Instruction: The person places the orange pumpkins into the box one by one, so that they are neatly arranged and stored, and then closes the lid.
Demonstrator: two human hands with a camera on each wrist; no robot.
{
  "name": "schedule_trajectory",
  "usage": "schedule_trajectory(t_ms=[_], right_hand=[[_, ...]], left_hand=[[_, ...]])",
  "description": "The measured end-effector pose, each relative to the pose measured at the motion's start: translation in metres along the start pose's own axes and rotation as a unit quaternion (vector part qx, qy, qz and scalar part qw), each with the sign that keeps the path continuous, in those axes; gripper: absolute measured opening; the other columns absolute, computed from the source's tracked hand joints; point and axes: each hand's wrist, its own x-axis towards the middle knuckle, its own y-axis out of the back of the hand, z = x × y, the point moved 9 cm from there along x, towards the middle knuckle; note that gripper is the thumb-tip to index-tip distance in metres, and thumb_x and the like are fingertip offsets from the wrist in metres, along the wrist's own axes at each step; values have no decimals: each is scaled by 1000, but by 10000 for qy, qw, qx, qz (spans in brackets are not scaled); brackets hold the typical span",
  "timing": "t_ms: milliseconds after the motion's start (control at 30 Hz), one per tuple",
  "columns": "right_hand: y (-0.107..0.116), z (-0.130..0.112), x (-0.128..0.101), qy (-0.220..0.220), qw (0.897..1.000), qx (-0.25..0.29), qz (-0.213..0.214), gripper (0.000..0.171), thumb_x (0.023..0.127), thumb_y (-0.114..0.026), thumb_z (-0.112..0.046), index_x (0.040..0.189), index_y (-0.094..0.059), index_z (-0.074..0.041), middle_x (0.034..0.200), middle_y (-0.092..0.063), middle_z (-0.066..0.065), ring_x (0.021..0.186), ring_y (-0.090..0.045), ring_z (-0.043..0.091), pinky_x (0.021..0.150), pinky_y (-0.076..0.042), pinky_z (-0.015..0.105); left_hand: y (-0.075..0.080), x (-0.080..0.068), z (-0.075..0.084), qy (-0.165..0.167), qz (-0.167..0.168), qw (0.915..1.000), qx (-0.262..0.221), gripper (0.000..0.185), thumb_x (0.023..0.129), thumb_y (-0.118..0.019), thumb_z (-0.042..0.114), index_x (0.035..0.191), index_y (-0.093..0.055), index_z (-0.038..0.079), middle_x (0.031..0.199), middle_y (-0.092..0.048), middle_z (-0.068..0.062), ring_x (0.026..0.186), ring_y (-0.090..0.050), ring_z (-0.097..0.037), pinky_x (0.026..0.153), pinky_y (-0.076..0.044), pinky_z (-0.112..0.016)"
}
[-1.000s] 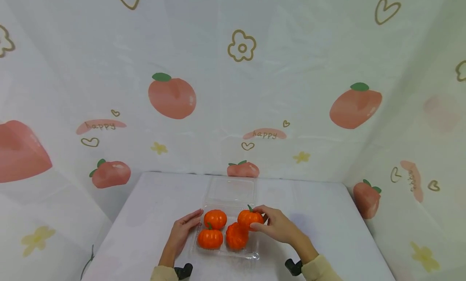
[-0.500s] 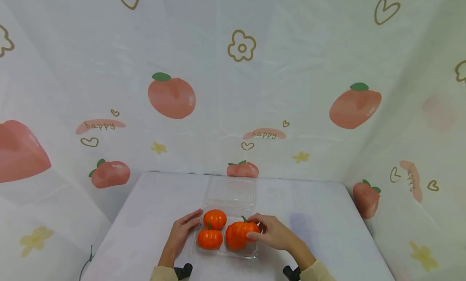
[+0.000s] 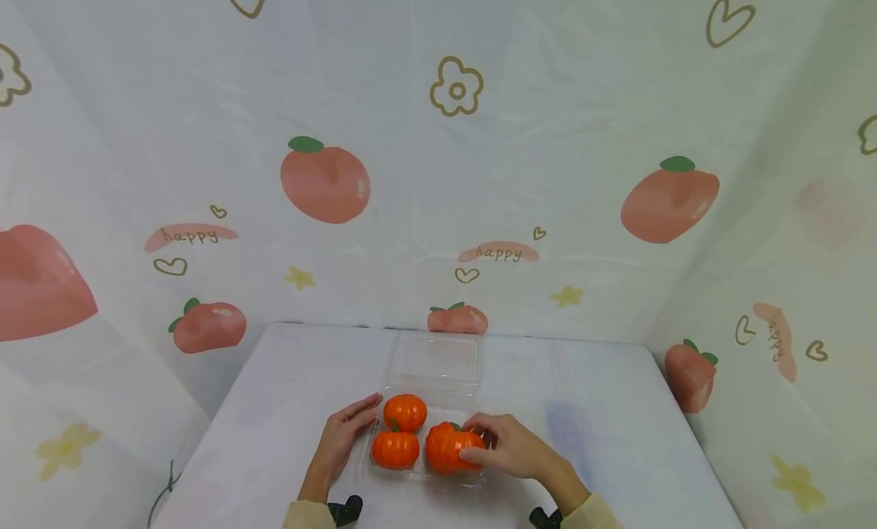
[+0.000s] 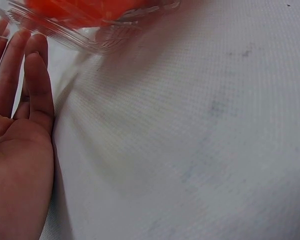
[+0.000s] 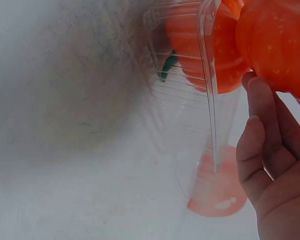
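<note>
My right hand (image 3: 510,445) holds a small orange pumpkin (image 5: 280,47) between thumb and fingers, at the right side of a clear plastic clamshell box (image 5: 210,115). Another orange pumpkin (image 3: 438,451) lies in the box's front right, partly behind the held one; its green stem (image 5: 168,66) shows through the wall in the right wrist view. Two more pumpkins, a back one (image 3: 405,412) and a front one (image 3: 395,450), sit in the left half. With fingers extended, my left hand (image 3: 340,440) touches the box's left side; the left wrist view shows its fingertips at the rim.
The box's transparent lid (image 3: 435,361) lies folded back towards the rear wall. A white cloth (image 3: 274,407) covers the table. Printed fabric (image 3: 390,278) hangs behind and at both sides. A thin dark cord (image 3: 167,487) hangs at the lower left.
My right hand has brought the pumpkin from the box's back right towards the front, down beside and over the front right pumpkin. My left hand has stayed in place.
</note>
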Motion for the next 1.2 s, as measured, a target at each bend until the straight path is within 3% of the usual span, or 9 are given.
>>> schedule_trajectory(t_ms=[233,567,867,1200], right_hand=[[-2,-3,-1,117,9998,-174,-12,27,96,-67,-46,109,-70,-23,81,-64,-17,72,-56,-3,64,-52,18],[8,-4,2,234,9977,-388,506,32,97,-66,-47,119,-68,-24,96,-68,-13,79,-58,1,65,-51,18],[-4,-5,-1,167,9995,-250,122,27,98,-64,-46,110,-70,-22,79,-62,-18,70,-53,-4,61,-50,17],[-13,7,-2,92,9971,-728,186,39,94,-66,-53,113,-72,-19,88,-68,-16,71,-54,-4,61,-49,16]], left_hand=[[0,1,-1,1,3,10000,49,52,93,-73,38,138,-65,13,142,-66,-2,127,-62,-4,98,-55,-17],[3,4,-3,76,37,10000,41,53,91,-74,40,138,-66,16,140,-67,2,137,-57,-17,100,-54,-19],[3,4,-4,103,23,9999,69,54,91,-74,41,138,-66,16,141,-66,2,138,-57,-18,100,-55,-19],[2,4,-5,94,16,9999,86,52,92,-73,40,138,-66,16,141,-66,2,138,-56,-18,100,-54,-19]])
